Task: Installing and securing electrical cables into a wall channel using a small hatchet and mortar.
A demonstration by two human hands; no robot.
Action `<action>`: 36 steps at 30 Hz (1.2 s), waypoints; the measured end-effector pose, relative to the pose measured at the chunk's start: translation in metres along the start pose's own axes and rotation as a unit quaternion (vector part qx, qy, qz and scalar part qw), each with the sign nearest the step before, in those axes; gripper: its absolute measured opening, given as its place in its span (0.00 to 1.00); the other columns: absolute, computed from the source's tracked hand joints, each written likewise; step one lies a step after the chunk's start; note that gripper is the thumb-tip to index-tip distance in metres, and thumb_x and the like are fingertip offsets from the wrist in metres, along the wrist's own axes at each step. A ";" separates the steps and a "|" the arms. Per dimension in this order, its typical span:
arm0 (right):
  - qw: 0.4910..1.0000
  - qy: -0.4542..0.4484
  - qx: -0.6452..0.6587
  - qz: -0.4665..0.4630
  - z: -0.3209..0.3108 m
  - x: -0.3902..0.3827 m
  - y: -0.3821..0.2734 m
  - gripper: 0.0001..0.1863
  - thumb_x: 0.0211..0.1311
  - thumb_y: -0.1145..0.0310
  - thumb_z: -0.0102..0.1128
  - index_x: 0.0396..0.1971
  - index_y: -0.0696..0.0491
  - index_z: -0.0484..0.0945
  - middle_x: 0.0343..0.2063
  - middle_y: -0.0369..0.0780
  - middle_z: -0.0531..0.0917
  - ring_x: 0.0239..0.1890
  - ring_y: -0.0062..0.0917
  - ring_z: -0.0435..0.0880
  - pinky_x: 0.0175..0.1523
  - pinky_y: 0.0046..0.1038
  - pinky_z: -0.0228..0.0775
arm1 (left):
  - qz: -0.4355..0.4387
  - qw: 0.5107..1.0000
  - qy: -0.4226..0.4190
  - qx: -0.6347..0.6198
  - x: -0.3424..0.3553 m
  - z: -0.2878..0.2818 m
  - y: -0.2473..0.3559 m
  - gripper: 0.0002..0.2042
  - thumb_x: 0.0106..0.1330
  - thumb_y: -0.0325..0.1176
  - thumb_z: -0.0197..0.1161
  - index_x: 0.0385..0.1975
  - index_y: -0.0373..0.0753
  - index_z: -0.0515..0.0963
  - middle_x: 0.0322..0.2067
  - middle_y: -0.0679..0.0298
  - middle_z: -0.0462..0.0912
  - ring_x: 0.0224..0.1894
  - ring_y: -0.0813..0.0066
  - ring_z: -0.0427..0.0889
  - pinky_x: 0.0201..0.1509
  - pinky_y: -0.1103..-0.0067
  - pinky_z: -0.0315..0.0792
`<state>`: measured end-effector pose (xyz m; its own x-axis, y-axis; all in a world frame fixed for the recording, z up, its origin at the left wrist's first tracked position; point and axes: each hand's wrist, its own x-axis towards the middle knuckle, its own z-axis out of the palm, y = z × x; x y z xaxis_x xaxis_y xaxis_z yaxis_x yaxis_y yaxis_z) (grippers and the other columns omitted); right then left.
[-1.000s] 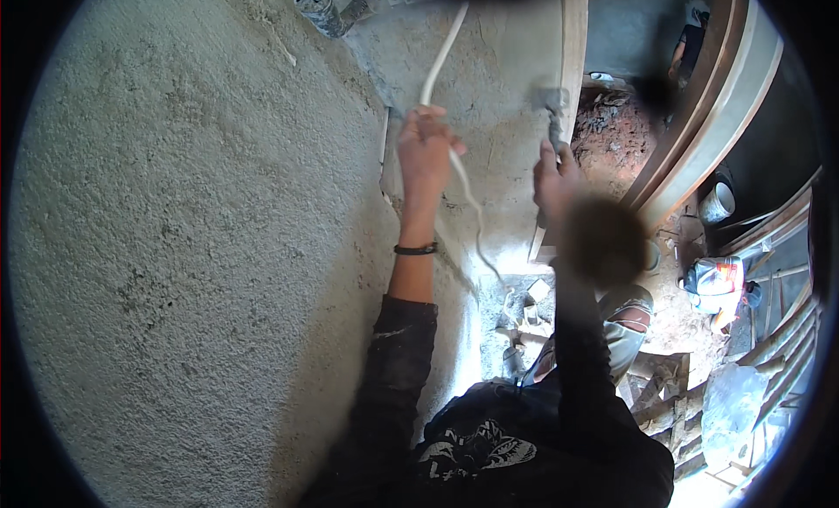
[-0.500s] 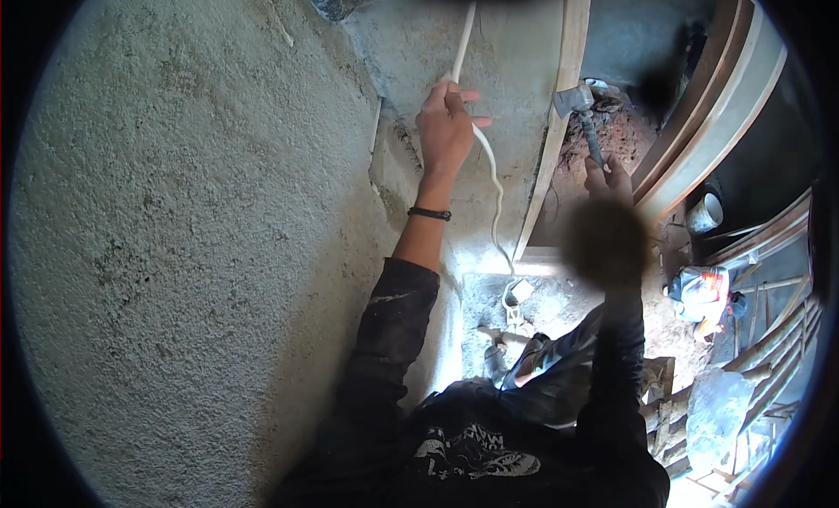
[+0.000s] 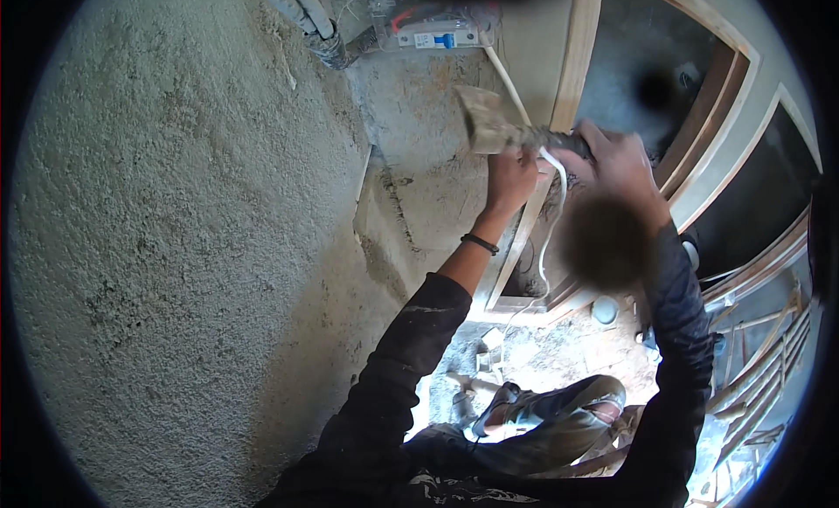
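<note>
- The two hands are raised close together in front of the wall, with a white cable (image 3: 507, 78) and a hatchet-like tool (image 3: 485, 124) between them.
- Left hand (image 3: 511, 183): the fingers are drawn in at the cable, apparently pinching it, beside the neck of the tool; motion blur hides whether they also touch the tool.
- Right hand (image 3: 627, 163): wrapped around the dark handle end, with the broad head pointing toward the person's left.
- The cable descends from a clear enclosure holding a breaker (image 3: 433, 41) with a blue switch, passes the hands, then hangs in a loose curve toward the floor beside a wooden frame (image 3: 581, 62).
- Surroundings: rough plaster wall (image 3: 175, 246) at left, grey conduits (image 3: 301, 19) above, and a pale bucket (image 3: 605, 310) on the floor below.
- Sound handling, as judged here: the left fingertips should sit well back from the head and its edge, while the right grip stays firm and controls the tilt.
- The cable is best held with slack above the pinch, so that no pull reaches the breaker, and without a sharp kink.
- Prudence suggests treating the cable as live unless isolation is confirmed.
</note>
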<state>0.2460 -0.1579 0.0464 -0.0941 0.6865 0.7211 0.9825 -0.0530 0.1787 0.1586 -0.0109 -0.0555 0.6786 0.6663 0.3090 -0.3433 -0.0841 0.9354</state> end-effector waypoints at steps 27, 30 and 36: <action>0.985 -0.028 -0.131 -0.104 0.011 0.085 0.023 0.31 0.63 0.35 0.50 0.28 0.53 0.72 0.08 0.43 0.73 0.15 0.43 0.79 0.20 0.39 0.70 | 0.093 0.972 0.107 -0.189 0.047 0.083 -0.008 0.12 0.72 0.34 0.57 0.38 0.30 0.81 0.31 0.62 0.84 0.32 0.77 0.84 0.30 0.82 0.77; 0.981 0.003 -0.111 -0.162 0.019 0.084 0.043 0.31 0.63 0.35 0.49 0.27 0.53 0.72 0.08 0.43 0.73 0.15 0.43 0.79 0.20 0.39 0.70 | 0.125 0.971 0.129 -0.159 0.044 0.087 -0.007 0.13 0.72 0.36 0.58 0.40 0.31 0.81 0.31 0.62 0.84 0.31 0.79 0.84 0.30 0.82 0.77; 0.977 -0.049 -0.180 -0.108 0.020 0.087 0.039 0.32 0.59 0.33 0.54 0.28 0.52 0.69 0.10 0.42 0.75 0.15 0.41 0.80 0.19 0.37 0.70 | 0.112 0.977 0.146 -0.104 0.045 0.087 -0.008 0.13 0.71 0.33 0.59 0.42 0.26 0.80 0.32 0.58 0.85 0.36 0.67 0.88 0.29 0.79 0.82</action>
<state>0.2790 -0.0860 0.1030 -0.2592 0.7745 0.5770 0.8195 -0.1399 0.5558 0.2481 -0.0451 -0.0338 0.3678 0.8341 0.4110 -0.6063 -0.1200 0.7861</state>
